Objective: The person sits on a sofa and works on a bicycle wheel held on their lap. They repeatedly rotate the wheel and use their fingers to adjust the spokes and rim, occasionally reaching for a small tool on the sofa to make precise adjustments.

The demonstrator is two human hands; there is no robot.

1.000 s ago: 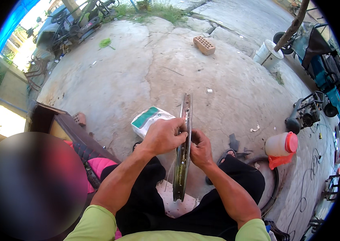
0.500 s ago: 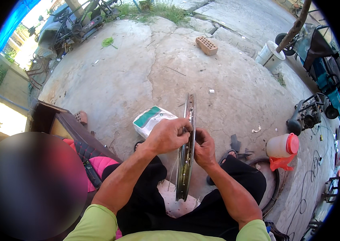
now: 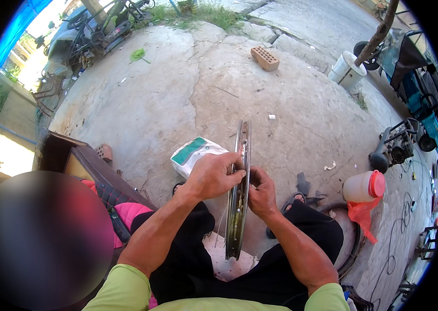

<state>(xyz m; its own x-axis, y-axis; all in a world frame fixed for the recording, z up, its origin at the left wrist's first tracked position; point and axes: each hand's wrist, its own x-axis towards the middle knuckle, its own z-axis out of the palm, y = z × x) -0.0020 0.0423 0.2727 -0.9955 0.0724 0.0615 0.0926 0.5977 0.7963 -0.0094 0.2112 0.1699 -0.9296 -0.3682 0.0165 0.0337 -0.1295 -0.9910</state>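
Observation:
A worn metal wheel rim [image 3: 235, 228] stands upright between my knees, edge-on, its channel dotted with small holes. My left hand [image 3: 213, 175] is closed at the rim's left side, thumb and fingertips pinched together over the channel. What lies between those fingertips is too small to make out. On the other side my right hand [image 3: 262, 193] is closed against the rim, its fingertips partly hidden behind it. Thin wire spokes [image 3: 219, 225] show beside the rim's lower left. Under the rim lies a pale, spotted surface [image 3: 216, 254].
A white and green bag [image 3: 185, 165] lies beyond my left hand. At the right are a red-lidded plastic jar [image 3: 361, 186], a red plastic bag [image 3: 364, 215] and a black tyre [image 3: 356, 249]. A brown wooden piece [image 3: 99, 171] stands left; a brick [image 3: 265, 58] lies farther off.
My left fingers have shifted slightly at the rim, and the right hand has moved a little left. The red plastic bag by the jar has spread downward.

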